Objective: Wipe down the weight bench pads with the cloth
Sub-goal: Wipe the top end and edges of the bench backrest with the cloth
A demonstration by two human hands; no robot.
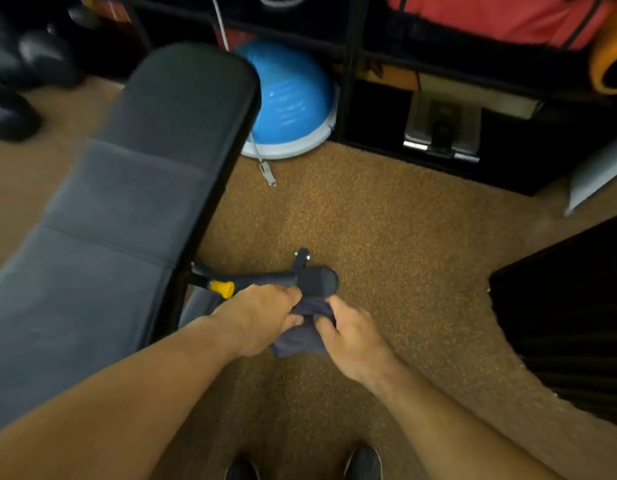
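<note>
Cloth (305, 332) comes first: the dark blue cloth sits bunched between both my hands, in the air above the speckled brown carpet (386, 220). It is just right of the weight bench pads (127, 188) and not touching them. My left hand (262, 318) has its fingers (293, 293) curled over the top edge with the thumb beneath, pinching the fabric. My right hand (352, 337) pinches the opposite side, fingers (334, 308) curled into the folds. A loose corner hangs below my hands.

I judge that I am gathering the cloth into shape before any wiping starts. To do this well I should fold it into a flat pad with a smooth face, not a tight ball, so it lies wide on the padding. Then one hand can take it, palm pressing flat, while the other lets go. The grey pads run away from me to the left, the long one reaching toward the blue balance trainer (293, 98). I would start at the far end and draw overlapping strokes toward myself, working into the seams. The yellow adjustment knob (223, 289) and the bench's foot (315, 280) lie just beyond my hands, so the hanging corner should not snag there.
</note>
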